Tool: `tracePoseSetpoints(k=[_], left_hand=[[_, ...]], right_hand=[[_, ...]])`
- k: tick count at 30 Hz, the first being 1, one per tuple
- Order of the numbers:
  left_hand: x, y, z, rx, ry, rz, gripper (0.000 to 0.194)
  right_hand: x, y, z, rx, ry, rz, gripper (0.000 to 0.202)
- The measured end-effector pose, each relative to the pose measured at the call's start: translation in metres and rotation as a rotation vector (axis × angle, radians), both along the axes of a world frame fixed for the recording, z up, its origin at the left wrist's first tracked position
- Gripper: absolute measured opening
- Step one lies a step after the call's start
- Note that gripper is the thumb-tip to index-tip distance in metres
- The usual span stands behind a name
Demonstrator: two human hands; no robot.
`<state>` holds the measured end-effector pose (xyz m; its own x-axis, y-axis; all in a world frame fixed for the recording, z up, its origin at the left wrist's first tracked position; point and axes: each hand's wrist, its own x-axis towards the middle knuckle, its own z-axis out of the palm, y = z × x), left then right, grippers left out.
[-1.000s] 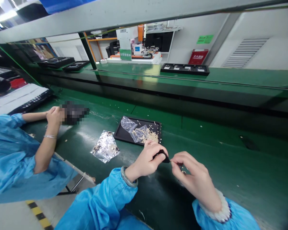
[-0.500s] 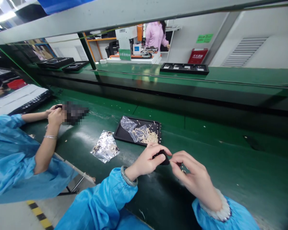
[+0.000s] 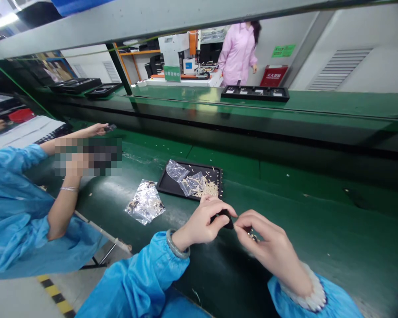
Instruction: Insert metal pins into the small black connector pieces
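Between the thumb and fingers of my left hand (image 3: 207, 221) is a small black flat part (image 3: 228, 219), held above the green bench. My right hand (image 3: 268, 240) is pinched at that part's right edge; whatever sits between its fingertips is too small to make out. Just beyond my left hand lies a black tray (image 3: 167, 187) with small cream-coloured strips (image 3: 209, 187) heaped at its right end and clear plastic bags (image 3: 178, 171) on top. A shiny silvery bag (image 3: 146, 203) rests left of the tray.
At my left a co-worker's sleeve (image 3: 16, 194) and hands reach over the green bench (image 3: 318, 229). A raised shelf runs along the back, carrying a black tray of parts (image 3: 255, 93). Behind it a person in pink (image 3: 238, 55) stands near a white machine (image 3: 174, 46).
My hands stay almost in place at the black part. The co-worker's far hand has moved away from the other, holding a small dark piece. The person in pink has shifted right.
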<state>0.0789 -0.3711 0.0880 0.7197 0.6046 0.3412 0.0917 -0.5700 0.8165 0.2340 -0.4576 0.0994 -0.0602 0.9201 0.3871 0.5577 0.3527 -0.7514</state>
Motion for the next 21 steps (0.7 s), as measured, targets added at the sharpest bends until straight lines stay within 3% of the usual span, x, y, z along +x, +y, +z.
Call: tracePoseSetpoints(k=[21], left_hand=[[0.0000, -0.0003, 0.0005, 0.124, -0.020, -0.004, 0.015]], right_hand=[[-0.0009, -0.0019, -0.0007, -0.068, 0.012, -0.013, 0.013]])
